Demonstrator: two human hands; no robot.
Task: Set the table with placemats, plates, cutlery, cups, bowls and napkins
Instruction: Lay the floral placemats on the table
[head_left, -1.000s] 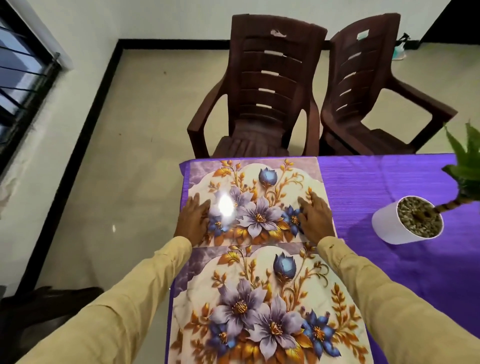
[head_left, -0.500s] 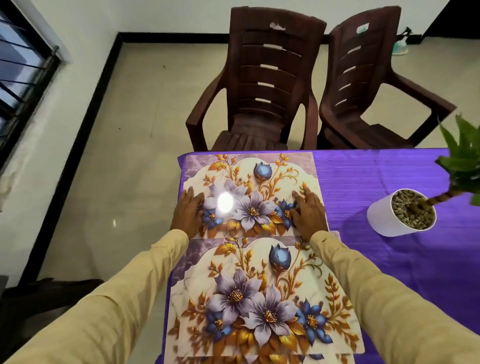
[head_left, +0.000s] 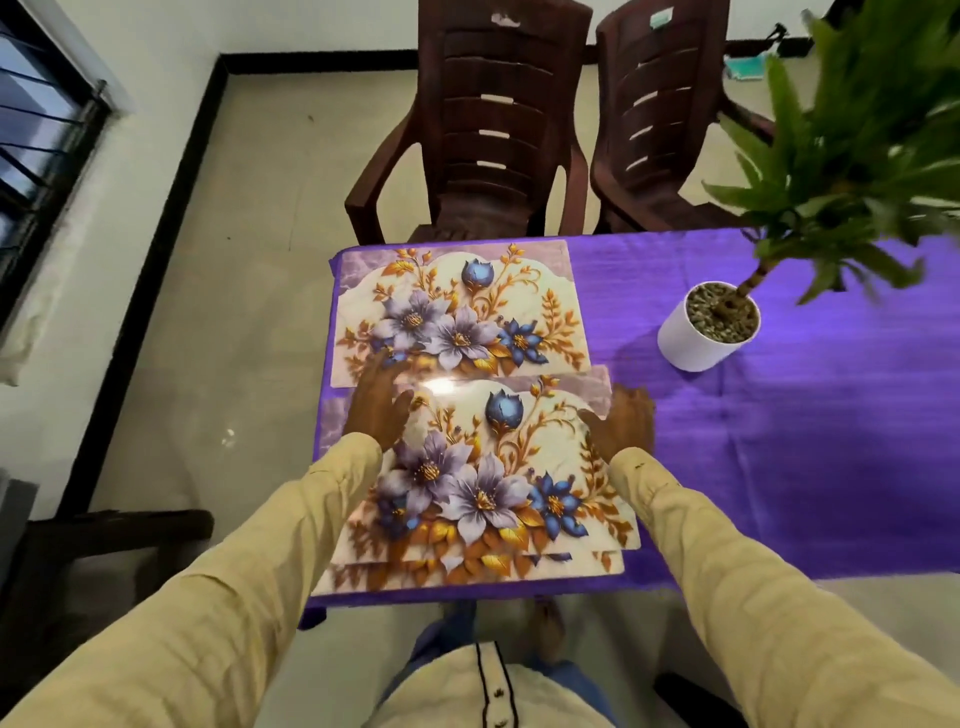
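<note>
The left hand (head_left: 378, 410) is laid flat, fingers straight, on the upper left corner of the near stack of glossy floral placemats (head_left: 493, 467), with its fingertips reaching the near edge of the far floral placemat (head_left: 457, 312). The right hand (head_left: 623, 426) is set at the stack's right edge, thumb over the mat and fingers on the purple-clothed tabletop (head_left: 779, 467); because of motion blur it cannot be told whether an edge is gripped. A second ago both hands were pressed flat on the far placemat; they have since been drawn back to the stack, and that mat is left free at the tabletop's far left corner, in front of a brown plastic chair (head_left: 493, 130). The first place is thus judged to be laid with its mat. At least one further mat is seen beneath the top one, its lower edge (head_left: 467, 577) showing. The next mat is probably to be lifted and carried to another seat. No plates, cutlery, cups, bowls or napkins are in view. A white pot (head_left: 680, 338) with a green plant is stood well to the right.
</note>
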